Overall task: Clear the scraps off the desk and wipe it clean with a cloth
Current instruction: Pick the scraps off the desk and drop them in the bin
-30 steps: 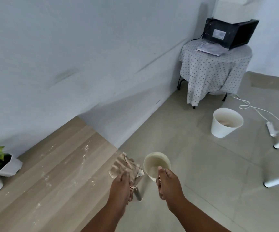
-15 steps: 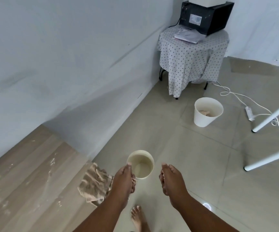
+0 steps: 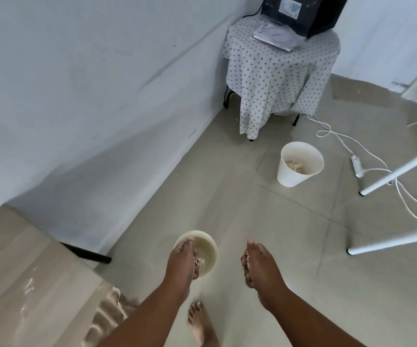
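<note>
A beige cloth [image 3: 107, 319] is lying parked at the desk [image 3: 34, 279] edge while the left hand [image 3: 182, 261] is pinching scraps [image 3: 199, 261] over a small bin [image 3: 202, 251] — the right hand [image 3: 257, 264] is hovering apart, loosely cupped, holding nothing visible — a second bin [image 3: 300, 164] is waiting beyond

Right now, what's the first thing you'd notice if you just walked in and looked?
Two bare hands held out over the floor: the left hand holds pale scraps above a small cream bin, the right hand beside it. Farther back stands a bigger white bin with scraps inside, near a polka-dot covered table. At lower left, a tan cloth lies on the dusty wooden desk.
</note>
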The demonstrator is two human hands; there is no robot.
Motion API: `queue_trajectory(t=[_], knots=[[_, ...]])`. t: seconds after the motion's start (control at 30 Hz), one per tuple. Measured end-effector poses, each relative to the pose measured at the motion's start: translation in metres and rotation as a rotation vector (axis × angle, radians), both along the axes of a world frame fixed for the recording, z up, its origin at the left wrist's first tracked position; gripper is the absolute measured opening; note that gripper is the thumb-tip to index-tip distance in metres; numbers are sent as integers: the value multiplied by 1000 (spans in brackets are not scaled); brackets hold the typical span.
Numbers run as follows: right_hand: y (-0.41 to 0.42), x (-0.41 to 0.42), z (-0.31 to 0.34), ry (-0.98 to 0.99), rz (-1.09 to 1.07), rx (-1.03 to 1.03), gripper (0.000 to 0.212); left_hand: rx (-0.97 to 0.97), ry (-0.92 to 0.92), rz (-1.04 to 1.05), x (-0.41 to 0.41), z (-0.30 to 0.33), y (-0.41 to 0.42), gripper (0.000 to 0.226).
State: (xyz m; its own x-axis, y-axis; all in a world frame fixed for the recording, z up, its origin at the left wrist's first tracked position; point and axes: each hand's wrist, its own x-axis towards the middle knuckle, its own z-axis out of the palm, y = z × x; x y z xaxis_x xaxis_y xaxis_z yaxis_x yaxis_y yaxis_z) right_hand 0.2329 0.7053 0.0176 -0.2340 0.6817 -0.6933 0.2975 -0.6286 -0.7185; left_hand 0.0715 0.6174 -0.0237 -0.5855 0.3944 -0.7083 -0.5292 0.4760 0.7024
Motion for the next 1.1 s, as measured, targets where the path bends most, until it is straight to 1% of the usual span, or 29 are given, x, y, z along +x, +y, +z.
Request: queue_trajectory(t=[0.13, 0.17, 0.27, 0.43, 0.6, 0.7, 0.8, 0.9, 1.03, 1.1], knots=[[18, -28, -11, -34, -8, -166, 12, -14, -47, 23, -17, -21, 14, 31], [22, -35, -15, -43, -16, -200, 11, -18, -63, 35, -20, -28, 17, 31], [32, -50, -27, -39, -38, -238, 15, -40, -108, 82, -29, -48, 23, 32], [49, -60, -64, -54, -16, -188, 22, -69, -162, 167, -36, -77, 36, 35], [65, -70, -107, -77, 114, -158, 35, -108, -148, 236, -39, -105, 46, 35], [75, -74, -131, -92, 160, -176, 25, -114, -174, 306, -37, -123, 53, 35], [83, -82, -152, -94, 152, -225, 18, -130, -219, 391, -34, -140, 63, 34], [87, -87, -173, -101, 161, -276, 16, -145, -241, 454, -31, -157, 73, 29], [93, -89, -215, -110, 197, -272, 16, -146, -259, 517, -31, -188, 81, 22], [95, -92, -239, -136, 217, -287, 16, -143, -302, 584, -31, -204, 81, 20]])
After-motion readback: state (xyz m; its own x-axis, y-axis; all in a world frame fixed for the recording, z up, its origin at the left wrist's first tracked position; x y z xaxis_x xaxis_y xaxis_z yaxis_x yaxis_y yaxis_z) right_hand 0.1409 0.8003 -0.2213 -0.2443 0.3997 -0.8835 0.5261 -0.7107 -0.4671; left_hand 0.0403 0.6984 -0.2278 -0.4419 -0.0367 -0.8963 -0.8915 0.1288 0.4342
